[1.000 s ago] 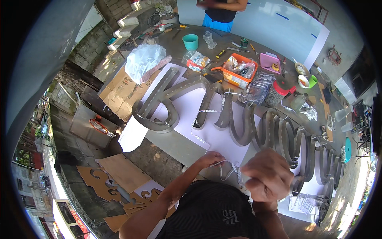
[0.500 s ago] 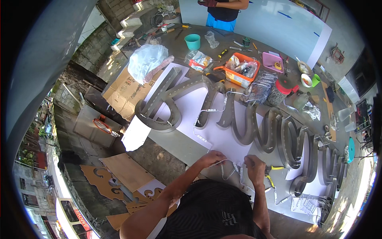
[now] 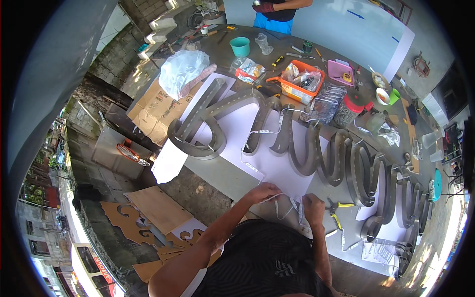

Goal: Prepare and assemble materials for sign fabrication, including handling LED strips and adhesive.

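Observation:
Near the table's front edge, my left hand [image 3: 264, 191] pinches a strand of small white light modules on thin wire [image 3: 283, 217]. My right hand [image 3: 313, 210] is closed on the same strand, and loops of it hang between the two hands. Part of the strand runs up from the left hand and across the large grey metal script letters [image 3: 213, 132], which lie over white sheets [image 3: 296, 179]. Small dots line the letters' inner walls. Just right of my right hand lie yellow-handled pliers [image 3: 337, 212], with their jaws apart.
An orange basket [image 3: 297, 96], a red-lidded jar [image 3: 348, 112], a teal pot [image 3: 240, 47] and a pink tray [image 3: 340, 73] stand at the far side. A plastic bag [image 3: 183, 72] sits on cardboard [image 3: 157, 115]. Another person [image 3: 273, 22] stands across the table.
Both hands have shifted slightly up, the strand still in them. The person across the table has moved a little, bringing a small pale object into view at the gloved hand.

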A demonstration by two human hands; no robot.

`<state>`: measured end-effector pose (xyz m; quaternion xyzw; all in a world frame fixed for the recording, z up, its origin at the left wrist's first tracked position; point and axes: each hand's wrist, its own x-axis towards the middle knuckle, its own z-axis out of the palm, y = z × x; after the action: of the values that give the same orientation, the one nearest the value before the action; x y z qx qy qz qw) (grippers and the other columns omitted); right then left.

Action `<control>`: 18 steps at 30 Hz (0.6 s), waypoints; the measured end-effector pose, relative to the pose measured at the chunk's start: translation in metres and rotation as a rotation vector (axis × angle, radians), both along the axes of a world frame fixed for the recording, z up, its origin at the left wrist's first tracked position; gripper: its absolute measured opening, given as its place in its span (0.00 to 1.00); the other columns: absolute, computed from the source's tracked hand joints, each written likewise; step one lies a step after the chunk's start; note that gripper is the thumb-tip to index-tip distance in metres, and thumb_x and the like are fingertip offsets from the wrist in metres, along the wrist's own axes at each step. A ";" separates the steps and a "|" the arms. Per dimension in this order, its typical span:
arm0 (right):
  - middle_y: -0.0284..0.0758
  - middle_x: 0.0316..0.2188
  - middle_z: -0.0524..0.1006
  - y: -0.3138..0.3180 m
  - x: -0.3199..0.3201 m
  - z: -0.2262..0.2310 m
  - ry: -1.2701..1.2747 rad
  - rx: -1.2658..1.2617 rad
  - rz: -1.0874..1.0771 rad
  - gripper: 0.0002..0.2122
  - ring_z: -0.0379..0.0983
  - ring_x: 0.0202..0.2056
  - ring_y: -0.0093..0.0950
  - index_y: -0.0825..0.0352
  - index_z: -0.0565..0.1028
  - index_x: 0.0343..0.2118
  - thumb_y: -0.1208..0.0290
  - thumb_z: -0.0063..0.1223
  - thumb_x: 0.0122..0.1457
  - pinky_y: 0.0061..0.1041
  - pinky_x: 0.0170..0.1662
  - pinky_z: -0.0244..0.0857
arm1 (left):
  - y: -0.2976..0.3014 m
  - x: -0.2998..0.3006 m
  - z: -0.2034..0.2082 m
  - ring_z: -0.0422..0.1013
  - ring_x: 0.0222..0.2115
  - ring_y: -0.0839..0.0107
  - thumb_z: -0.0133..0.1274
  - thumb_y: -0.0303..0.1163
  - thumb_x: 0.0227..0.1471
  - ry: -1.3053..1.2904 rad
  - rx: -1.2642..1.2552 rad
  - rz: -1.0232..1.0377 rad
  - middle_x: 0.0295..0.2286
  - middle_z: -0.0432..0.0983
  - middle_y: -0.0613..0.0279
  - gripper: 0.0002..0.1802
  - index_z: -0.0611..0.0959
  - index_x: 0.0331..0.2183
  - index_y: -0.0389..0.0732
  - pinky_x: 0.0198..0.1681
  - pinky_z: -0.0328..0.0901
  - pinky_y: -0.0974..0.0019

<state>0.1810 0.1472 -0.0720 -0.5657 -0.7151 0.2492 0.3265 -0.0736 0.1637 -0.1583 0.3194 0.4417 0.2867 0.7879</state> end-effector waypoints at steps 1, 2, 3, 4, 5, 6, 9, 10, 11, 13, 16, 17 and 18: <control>0.43 0.25 0.79 0.000 0.004 -0.006 -0.002 -0.001 -0.002 0.04 0.77 0.27 0.44 0.68 0.78 0.29 0.73 0.60 0.55 0.37 0.31 0.69 | -0.001 0.000 0.000 0.71 0.21 0.76 0.56 0.35 0.59 0.010 0.014 -0.003 0.27 0.79 0.61 0.12 0.82 0.36 0.34 0.23 0.65 0.72; 0.44 0.25 0.79 -0.001 0.008 -0.011 -0.029 -0.015 -0.008 0.05 0.77 0.28 0.45 0.68 0.78 0.29 0.72 0.60 0.55 0.38 0.32 0.69 | -0.002 0.000 0.000 0.71 0.21 0.76 0.56 0.35 0.59 0.020 0.028 -0.005 0.27 0.79 0.61 0.12 0.82 0.37 0.34 0.23 0.66 0.72; 0.44 0.25 0.79 -0.003 0.011 -0.017 -0.056 -0.029 -0.014 0.05 0.77 0.28 0.45 0.68 0.78 0.28 0.72 0.60 0.54 0.39 0.32 0.69 | -0.003 0.001 -0.001 0.71 0.21 0.76 0.56 0.35 0.59 0.018 0.025 -0.007 0.27 0.79 0.61 0.12 0.82 0.37 0.34 0.23 0.66 0.72; 0.44 0.25 0.79 -0.004 0.013 -0.020 -0.058 -0.030 -0.013 0.05 0.77 0.28 0.45 0.68 0.78 0.28 0.72 0.60 0.54 0.39 0.32 0.69 | -0.003 0.001 -0.001 0.71 0.21 0.76 0.55 0.35 0.60 0.003 0.014 -0.004 0.27 0.79 0.61 0.12 0.82 0.37 0.34 0.23 0.66 0.72; 0.44 0.25 0.79 -0.005 0.015 -0.023 -0.090 -0.062 -0.023 0.05 0.76 0.28 0.46 0.68 0.78 0.28 0.72 0.59 0.54 0.41 0.32 0.69 | -0.003 0.001 -0.001 0.71 0.22 0.76 0.55 0.35 0.60 -0.011 0.003 -0.001 0.27 0.79 0.61 0.12 0.82 0.37 0.34 0.24 0.66 0.72; 0.44 0.24 0.78 -0.006 0.016 -0.026 -0.122 -0.094 -0.033 0.05 0.76 0.28 0.46 0.68 0.78 0.27 0.72 0.59 0.55 0.42 0.32 0.69 | -0.003 0.000 -0.002 0.71 0.22 0.76 0.55 0.35 0.60 -0.013 0.001 0.001 0.27 0.79 0.61 0.12 0.82 0.37 0.34 0.24 0.66 0.72; 0.45 0.25 0.78 -0.008 0.020 -0.039 -0.232 -0.103 0.005 0.05 0.75 0.30 0.48 0.68 0.77 0.27 0.72 0.57 0.55 0.45 0.33 0.68 | -0.002 -0.001 -0.002 0.71 0.22 0.76 0.55 0.35 0.60 0.000 0.022 -0.014 0.28 0.80 0.61 0.12 0.82 0.39 0.34 0.24 0.66 0.71; 0.45 0.25 0.78 -0.009 0.019 -0.043 -0.234 -0.104 0.007 0.05 0.75 0.30 0.48 0.68 0.77 0.27 0.72 0.57 0.55 0.45 0.33 0.68 | -0.002 -0.001 -0.002 0.72 0.22 0.76 0.55 0.34 0.60 0.010 0.015 -0.015 0.28 0.80 0.61 0.12 0.82 0.39 0.34 0.24 0.66 0.71; 0.46 0.25 0.77 -0.010 0.019 -0.047 -0.232 -0.107 0.012 0.04 0.75 0.30 0.49 0.68 0.76 0.27 0.73 0.57 0.55 0.45 0.33 0.68 | -0.001 -0.001 -0.001 0.72 0.22 0.76 0.55 0.34 0.60 0.020 0.009 -0.015 0.28 0.80 0.61 0.12 0.82 0.39 0.34 0.24 0.67 0.71; 0.46 0.26 0.77 -0.011 0.019 -0.052 -0.233 -0.110 0.020 0.04 0.75 0.31 0.50 0.69 0.76 0.27 0.74 0.56 0.54 0.46 0.34 0.68 | -0.002 0.000 0.000 0.72 0.22 0.76 0.55 0.34 0.60 0.016 0.008 -0.008 0.28 0.80 0.61 0.12 0.82 0.39 0.34 0.24 0.67 0.71; 0.46 0.27 0.78 -0.011 0.019 -0.057 -0.194 -0.131 0.011 0.03 0.75 0.32 0.50 0.68 0.76 0.28 0.74 0.56 0.54 0.45 0.35 0.69 | -0.002 0.001 0.003 0.72 0.22 0.76 0.55 0.34 0.60 0.010 0.002 -0.002 0.28 0.80 0.60 0.12 0.82 0.39 0.34 0.24 0.67 0.71; 0.46 0.27 0.78 -0.010 0.020 -0.059 -0.179 -0.124 0.027 0.03 0.75 0.32 0.50 0.68 0.77 0.28 0.75 0.55 0.54 0.45 0.35 0.69 | -0.002 0.001 0.004 0.72 0.22 0.76 0.55 0.34 0.60 0.007 -0.003 -0.004 0.28 0.80 0.60 0.12 0.82 0.39 0.34 0.24 0.67 0.71; 0.46 0.27 0.78 -0.009 0.021 -0.061 -0.163 -0.117 0.043 0.03 0.75 0.32 0.50 0.68 0.77 0.28 0.75 0.55 0.54 0.45 0.35 0.69 | -0.002 0.001 0.004 0.72 0.22 0.76 0.55 0.34 0.60 0.006 -0.006 -0.003 0.28 0.80 0.60 0.12 0.82 0.39 0.34 0.24 0.67 0.71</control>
<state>0.2024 0.1377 -0.1327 -0.5867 -0.7356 0.2504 0.2281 -0.0724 0.1616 -0.1541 0.3185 0.4443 0.2833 0.7880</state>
